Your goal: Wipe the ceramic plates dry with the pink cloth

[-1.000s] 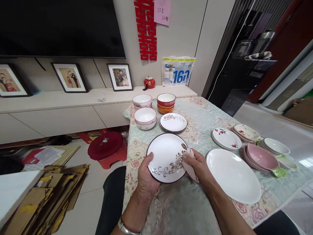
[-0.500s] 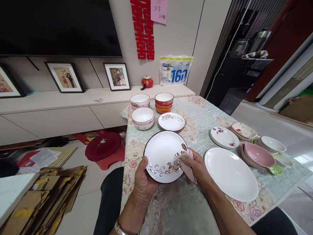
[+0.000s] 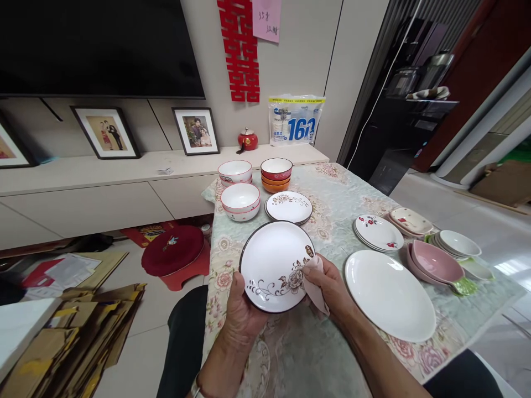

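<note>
Near mid-frame, the left hand (image 3: 244, 316) curls around the edge of the flower plate (image 3: 274, 257); the right hand (image 3: 332, 284) pinches a cloth (image 3: 317, 294) against it. Rubbing hard could make the plate slip.

Bright, even light; glare on floor (image 3: 508, 267) at right, small highlight on oval plate (image 3: 390, 296). Wide-angle stretch at edges; centre is sharp.

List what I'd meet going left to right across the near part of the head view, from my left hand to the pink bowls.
Left hand → white plate with dark rim and brown flowers → right hand gripping a pale pink cloth → large plain white platter → stacked pink bowls.
</note>
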Available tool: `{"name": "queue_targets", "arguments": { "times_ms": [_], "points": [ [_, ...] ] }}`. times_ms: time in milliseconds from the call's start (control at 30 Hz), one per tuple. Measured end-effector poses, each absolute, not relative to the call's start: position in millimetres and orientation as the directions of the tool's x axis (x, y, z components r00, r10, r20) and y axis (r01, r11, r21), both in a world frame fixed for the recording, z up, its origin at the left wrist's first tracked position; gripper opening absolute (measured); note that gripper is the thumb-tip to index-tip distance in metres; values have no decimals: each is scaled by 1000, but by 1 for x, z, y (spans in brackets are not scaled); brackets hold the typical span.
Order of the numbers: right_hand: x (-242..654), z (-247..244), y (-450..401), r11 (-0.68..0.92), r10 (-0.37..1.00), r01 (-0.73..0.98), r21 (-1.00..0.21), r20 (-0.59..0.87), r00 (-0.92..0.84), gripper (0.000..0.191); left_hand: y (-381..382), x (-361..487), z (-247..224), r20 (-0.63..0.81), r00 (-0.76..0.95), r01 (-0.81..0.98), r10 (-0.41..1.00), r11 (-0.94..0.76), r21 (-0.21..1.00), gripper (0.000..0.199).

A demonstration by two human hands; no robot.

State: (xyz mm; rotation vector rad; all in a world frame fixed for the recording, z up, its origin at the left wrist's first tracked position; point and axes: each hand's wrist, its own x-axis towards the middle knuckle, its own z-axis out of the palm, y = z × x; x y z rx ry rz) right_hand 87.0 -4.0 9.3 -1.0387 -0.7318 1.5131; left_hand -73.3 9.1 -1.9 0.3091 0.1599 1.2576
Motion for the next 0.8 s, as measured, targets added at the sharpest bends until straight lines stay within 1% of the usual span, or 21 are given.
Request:
{"name": "queue_targets", "arguments": {
  "times_ms": [233, 500, 633, 800],
  "points": [
    [85, 14, -5, -231, 968, -394, -890, -251, 0, 31, 8, -74, -5, 42, 338, -905, 940, 312, 289, 55],
    [86, 9, -4, -228, 970, -387, -894, -245, -5, 32, 8, -74, -2, 38, 337, -904, 941, 312, 291, 63],
    [87, 10, -5, -253, 964, -353, -901, -264, -16, 31, 9, -74, -3, 50, 346, -902, 937, 317, 292, 64],
    [87, 10, -6, -249, 964, -350, -903, -266, 2, 33, 10, -74, -6, 28, 332, -906, 943, 310, 289, 64]
  ]
}}
